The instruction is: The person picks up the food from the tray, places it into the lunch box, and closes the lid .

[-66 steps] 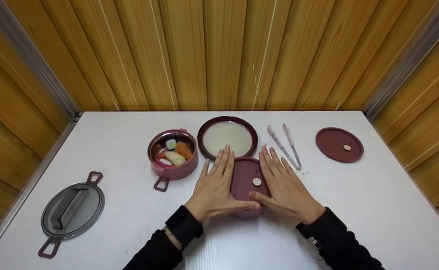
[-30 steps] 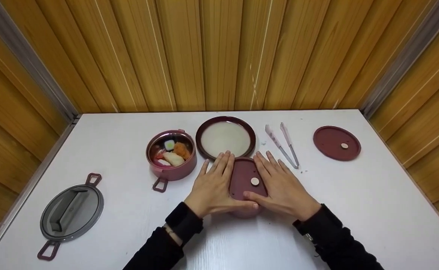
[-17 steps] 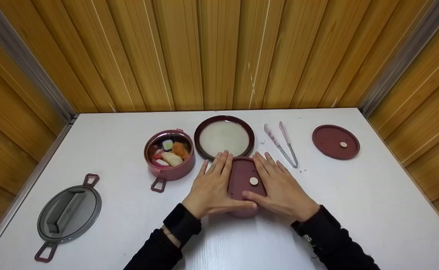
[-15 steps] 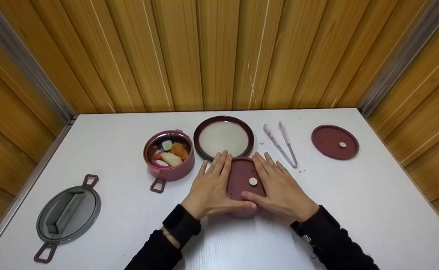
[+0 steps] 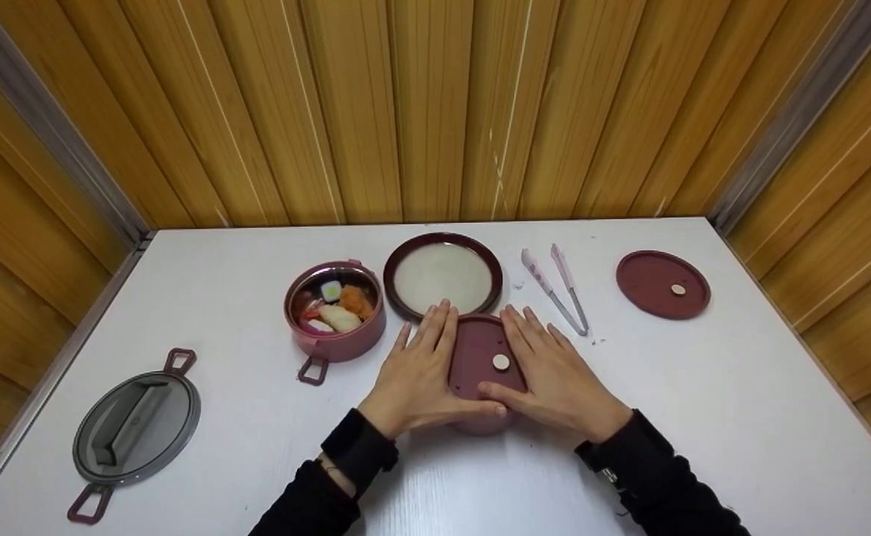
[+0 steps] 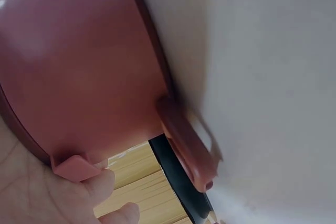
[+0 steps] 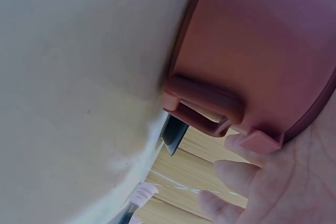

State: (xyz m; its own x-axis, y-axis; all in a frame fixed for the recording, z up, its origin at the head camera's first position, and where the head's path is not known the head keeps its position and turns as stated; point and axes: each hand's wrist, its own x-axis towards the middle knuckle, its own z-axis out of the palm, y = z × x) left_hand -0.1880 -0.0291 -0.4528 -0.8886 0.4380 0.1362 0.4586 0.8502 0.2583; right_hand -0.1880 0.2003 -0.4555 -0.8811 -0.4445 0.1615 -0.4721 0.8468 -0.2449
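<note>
Both hands rest flat, palms down, on the dark red lid [image 5: 474, 361] of a round lunch box standing upright on the table. My left hand [image 5: 419, 376] covers the lid's left side and my right hand [image 5: 558, 380] its right side, fingers straight and pointing away, thumbs meeting near the front. A round white knob [image 5: 501, 362] shows between them. In the left wrist view the pink box wall [image 6: 89, 51] has a handle [image 6: 186, 145] low down, with the palm over its rim. The right wrist view shows another handle [image 7: 202, 103] and a small tab [image 7: 261, 142].
Left of the hands stands an uncovered pink pot [image 5: 342, 342] holding several food pieces. A dark-rimmed plate [image 5: 447, 275] lies behind the lunch box, tongs [image 5: 554, 290] to its right. Another red lid [image 5: 659, 286] lies far right, a grey lid with handles [image 5: 152, 443] at left.
Both hands stay flat on the lid, with the right hand's fingers a little nearer the left than at first. The whole scene shifts slightly with the head camera.
</note>
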